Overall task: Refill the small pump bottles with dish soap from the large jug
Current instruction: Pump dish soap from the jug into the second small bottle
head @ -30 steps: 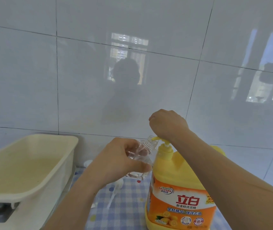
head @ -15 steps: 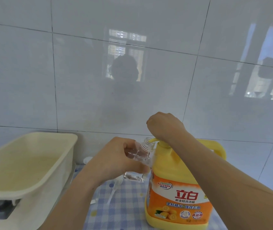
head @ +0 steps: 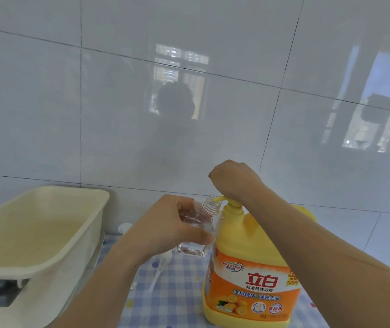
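A large yellow soap jug (head: pixel 248 268) with an orange label stands on the blue checked cloth. My right hand (head: pixel 234 179) sits curled on top of its yellow pump head (head: pixel 233 204), whose spout points left. My left hand (head: pixel 165 230) grips a small clear bottle (head: pixel 201 221), capless, tilted with its threaded neck right at the spout tip. A white pump top with its tube (head: pixel 160 268) lies on the cloth below the small bottle.
A cream plastic tub (head: pixel 35 233) stands at the left on a grey base. Glossy white wall tiles (head: pixel 118 114) rise directly behind the counter. A small white round piece (head: pixel 125 227) lies by the wall, between the tub and my left hand.
My right hand went down on the pump head and has come partly back up. The small bottle stayed at the spout.
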